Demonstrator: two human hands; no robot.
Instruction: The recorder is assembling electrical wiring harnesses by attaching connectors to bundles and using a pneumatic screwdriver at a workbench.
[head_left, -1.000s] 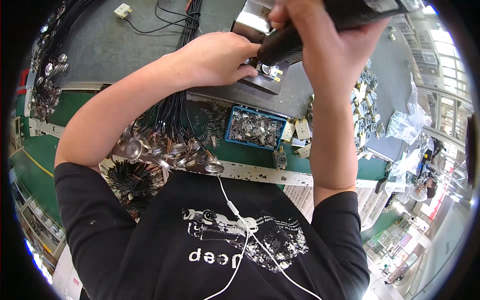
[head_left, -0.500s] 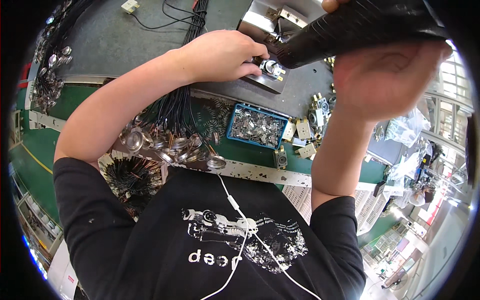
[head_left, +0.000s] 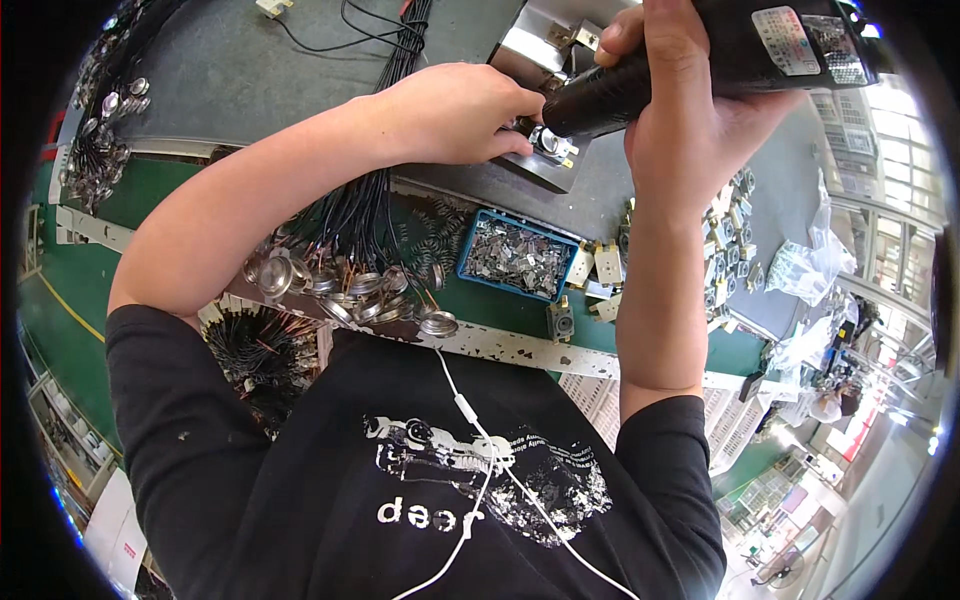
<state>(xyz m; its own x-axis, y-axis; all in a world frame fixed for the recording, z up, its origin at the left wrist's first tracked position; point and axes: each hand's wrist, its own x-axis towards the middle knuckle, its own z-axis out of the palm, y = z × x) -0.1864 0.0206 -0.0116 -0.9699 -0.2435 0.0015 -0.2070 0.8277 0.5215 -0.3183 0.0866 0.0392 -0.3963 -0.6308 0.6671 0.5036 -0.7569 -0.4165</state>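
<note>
My right hand [head_left: 685,135] is closed round a black handheld power tool [head_left: 750,55], thick-bodied, with a pale label near its far right end. The tool's narrower nose points left and down, right beside a small round metal-and-white part [head_left: 551,146] with brass terminals. That part sits on a steel block fixture [head_left: 535,172]. My left hand [head_left: 455,112] pinches at the part's left side with thumb and forefinger; the tool's nose and the fingers partly hide the contact.
A blue tray [head_left: 470,272] of small metal pieces stands nearer me. To its left lie black cables [head_left: 365,215] with round metal ends [head_left: 365,285] and loose springs [head_left: 425,225]. White-and-grey switch-like parts [head_left: 735,240] are heaped at the right. The bench's white edge rail [head_left: 520,345] runs in front.
The power tool has come down and left, its nose now closer to the part. My right hand has turned, so its thumb shows. The left hand keeps its pinch.
</note>
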